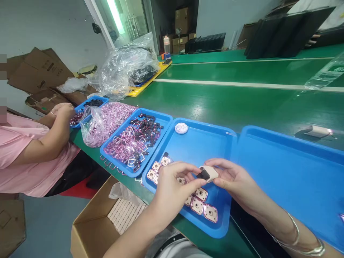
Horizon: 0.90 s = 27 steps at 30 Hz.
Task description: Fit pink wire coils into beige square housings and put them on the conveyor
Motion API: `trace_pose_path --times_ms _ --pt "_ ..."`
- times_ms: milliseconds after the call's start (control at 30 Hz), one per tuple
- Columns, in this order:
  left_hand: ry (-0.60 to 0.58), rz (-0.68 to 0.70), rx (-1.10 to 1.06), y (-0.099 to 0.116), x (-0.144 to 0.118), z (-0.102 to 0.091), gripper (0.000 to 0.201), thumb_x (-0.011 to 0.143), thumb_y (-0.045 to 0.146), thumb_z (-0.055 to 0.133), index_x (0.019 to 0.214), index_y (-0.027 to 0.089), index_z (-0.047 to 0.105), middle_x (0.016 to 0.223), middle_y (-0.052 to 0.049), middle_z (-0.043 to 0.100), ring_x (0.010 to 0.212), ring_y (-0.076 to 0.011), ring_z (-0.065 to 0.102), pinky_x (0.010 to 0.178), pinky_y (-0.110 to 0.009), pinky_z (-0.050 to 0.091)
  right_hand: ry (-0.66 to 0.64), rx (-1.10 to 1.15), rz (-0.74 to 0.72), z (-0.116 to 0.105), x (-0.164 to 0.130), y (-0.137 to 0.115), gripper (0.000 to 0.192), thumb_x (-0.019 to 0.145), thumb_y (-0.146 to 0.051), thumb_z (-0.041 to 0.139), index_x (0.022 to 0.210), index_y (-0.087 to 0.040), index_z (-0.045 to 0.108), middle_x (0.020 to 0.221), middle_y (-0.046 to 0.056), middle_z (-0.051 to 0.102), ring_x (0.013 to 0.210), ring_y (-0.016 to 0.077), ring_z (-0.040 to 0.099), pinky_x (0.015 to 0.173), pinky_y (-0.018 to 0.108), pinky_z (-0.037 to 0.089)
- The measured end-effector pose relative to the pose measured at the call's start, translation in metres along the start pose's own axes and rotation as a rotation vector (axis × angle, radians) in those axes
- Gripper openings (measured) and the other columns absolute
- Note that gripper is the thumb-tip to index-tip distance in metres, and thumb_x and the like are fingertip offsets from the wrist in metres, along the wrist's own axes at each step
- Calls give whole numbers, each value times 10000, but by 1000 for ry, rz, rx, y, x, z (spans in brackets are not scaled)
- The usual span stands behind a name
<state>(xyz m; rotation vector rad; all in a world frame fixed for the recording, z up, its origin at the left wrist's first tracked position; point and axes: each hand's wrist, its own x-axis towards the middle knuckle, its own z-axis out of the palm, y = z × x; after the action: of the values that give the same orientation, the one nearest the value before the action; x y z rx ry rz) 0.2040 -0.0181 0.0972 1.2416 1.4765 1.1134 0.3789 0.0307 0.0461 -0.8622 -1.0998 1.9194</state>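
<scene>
Over the middle blue tray (199, 134), both my hands meet at a small cream-coloured casing (212, 173). My right hand (233, 177) pinches it from the right between thumb and fingers. From the other side my left hand (174, 191) has thumb and fingertips closed on a small black part (204, 174), which sits against the casing's left end. I cannot tell whether the two are joined. Below them in the tray lie several square cream pieces with pink shiny rims (197, 205), some hidden behind my left hand. A round white speckled piece (181, 128) rests near the tray's far edge.
Left is a blue tray (168, 120) of pink metal frames and black parts, beside a bag of pink frames (113, 116). Another blue tray (276, 161) is at right. A finished-looking casing (318, 131) lies on the green table. A co-worker (34, 150) sits left; an open carton (91, 233) stands below.
</scene>
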Motion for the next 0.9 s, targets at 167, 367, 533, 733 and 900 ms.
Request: trace_pose_path --times_ms 167,367,533,733,900 --pt "-5 -20 6 1 1 0 132 645 197 786 765 174 735 669 -10 678 591 -116 603 584 -214 489 -6 50 24 1 0 4 335 645 -292 850 951 -249 720 889 32 712 850 183 637 782 278 494" --pt "-48 -153 -49 -3 11 -2 164 584 239 829 658 148 714 558 -8 637 517 -102 535 499 -208 401 -27 76 27 2 0 6 307 646 -269 854 926 -267 727 885 2 709 855 147 626 783 229 478" --pt "-19 -48 43 -6 11 -1 118 651 255 797 672 165 723 672 -11 670 601 -108 550 561 -219 419 2 72 34 0 3 7 309 618 -270 869 898 -266 737 888 0 713 880 155 634 806 234 475" --pt "-1 211 288 -5 -3 1 97 809 181 656 896 177 698 861 -15 677 752 -127 596 645 -228 445 46 65 20 -3 5 7 343 595 -281 878 911 -251 747 901 20 719 863 174 645 805 261 485" --pt "22 361 401 -8 -5 2 165 894 177 550 935 138 706 844 -54 661 801 -160 603 716 -275 452 46 72 59 -3 4 7 326 646 -263 851 951 -250 734 924 31 743 862 166 656 810 260 485"
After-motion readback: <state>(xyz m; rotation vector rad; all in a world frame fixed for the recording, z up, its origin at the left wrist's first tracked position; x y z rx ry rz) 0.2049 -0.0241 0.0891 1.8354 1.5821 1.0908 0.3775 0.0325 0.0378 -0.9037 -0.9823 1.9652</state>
